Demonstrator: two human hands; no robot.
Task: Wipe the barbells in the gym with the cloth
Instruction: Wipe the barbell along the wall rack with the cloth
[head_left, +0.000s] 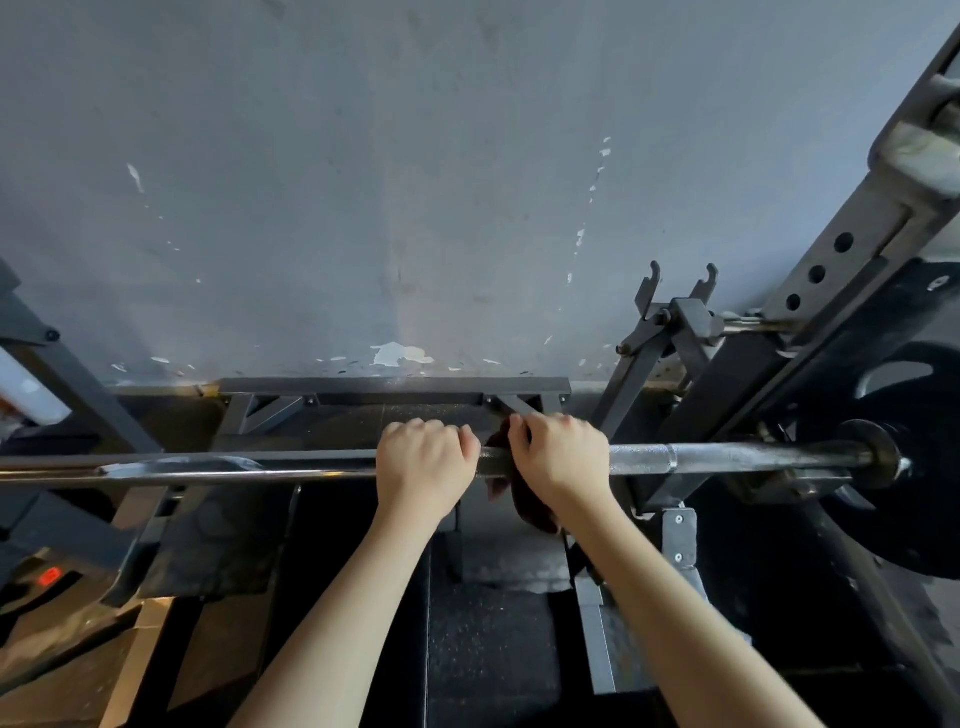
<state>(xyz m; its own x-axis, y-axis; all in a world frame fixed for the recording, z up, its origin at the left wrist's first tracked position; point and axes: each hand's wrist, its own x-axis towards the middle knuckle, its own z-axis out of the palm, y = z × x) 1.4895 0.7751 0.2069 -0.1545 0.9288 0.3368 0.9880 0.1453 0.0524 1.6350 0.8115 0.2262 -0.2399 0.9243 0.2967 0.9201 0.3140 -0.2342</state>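
The barbell (727, 457) is lying level across the rack (831, 260) while the left grip (423, 462) is curling bare round its shaft, likely steadying it, and the right grip (561, 457) just beside is clamping the dark cloth (524, 506) round it for all-round contact.

The right hand (558, 454) hid most of the cloth (525, 512); left of the grip, the bar (727, 457) ran off frame.

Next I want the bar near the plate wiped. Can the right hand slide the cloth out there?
Probably yes: the right hand grips the cloth on the barbell, and its shaft looks bare up to the collar.
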